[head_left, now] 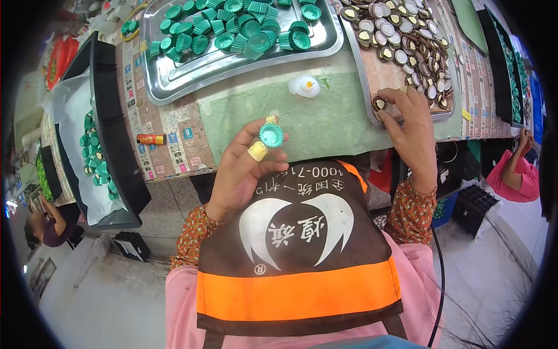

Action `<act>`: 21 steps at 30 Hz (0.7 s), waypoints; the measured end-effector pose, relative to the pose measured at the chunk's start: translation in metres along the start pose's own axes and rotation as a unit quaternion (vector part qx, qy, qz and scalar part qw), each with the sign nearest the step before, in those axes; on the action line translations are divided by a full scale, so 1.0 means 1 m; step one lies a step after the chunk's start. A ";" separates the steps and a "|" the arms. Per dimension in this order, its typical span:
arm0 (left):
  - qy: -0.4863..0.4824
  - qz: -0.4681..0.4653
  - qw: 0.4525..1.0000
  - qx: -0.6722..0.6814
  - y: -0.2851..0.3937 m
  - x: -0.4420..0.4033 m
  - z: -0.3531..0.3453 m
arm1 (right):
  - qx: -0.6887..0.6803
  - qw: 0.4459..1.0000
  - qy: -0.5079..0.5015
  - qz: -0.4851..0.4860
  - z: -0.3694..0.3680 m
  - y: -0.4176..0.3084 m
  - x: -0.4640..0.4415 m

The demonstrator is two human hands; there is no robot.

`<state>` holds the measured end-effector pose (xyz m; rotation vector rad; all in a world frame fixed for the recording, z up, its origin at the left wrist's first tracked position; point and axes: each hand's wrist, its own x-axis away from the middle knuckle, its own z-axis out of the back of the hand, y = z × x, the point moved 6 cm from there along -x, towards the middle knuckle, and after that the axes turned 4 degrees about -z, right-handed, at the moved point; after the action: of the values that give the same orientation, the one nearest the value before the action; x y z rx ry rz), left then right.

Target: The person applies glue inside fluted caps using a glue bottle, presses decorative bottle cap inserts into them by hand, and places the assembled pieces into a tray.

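Note:
My left hand pinches a green ribbed cap between thumb and forefinger, its hollow side facing me. Yellow wrappings cover those two fingertips. At the near left corner of a tray on the right, my right hand has thumb and forefinger closed on a small dark brown disc with a pale centre. Similar brown and white discs lie heaped in that tray. A metal tray farther left holds many green ribbed caps.
A small white bottle with an orange tip stands on the green mat. An orange lighter lies at left. Black bins with green caps flank the table. Other people sit at both sides.

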<state>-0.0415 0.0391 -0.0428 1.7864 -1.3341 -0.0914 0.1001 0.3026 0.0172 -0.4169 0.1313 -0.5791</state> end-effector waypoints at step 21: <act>0.003 -0.006 1.000 0.019 -0.003 0.003 0.002 | -0.006 1.000 0.024 -0.009 -0.002 0.000 0.000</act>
<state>-0.0389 0.0362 -0.0448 1.8248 -1.3296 -0.0665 0.1002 0.3020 0.0151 -0.4171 0.1773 -0.6065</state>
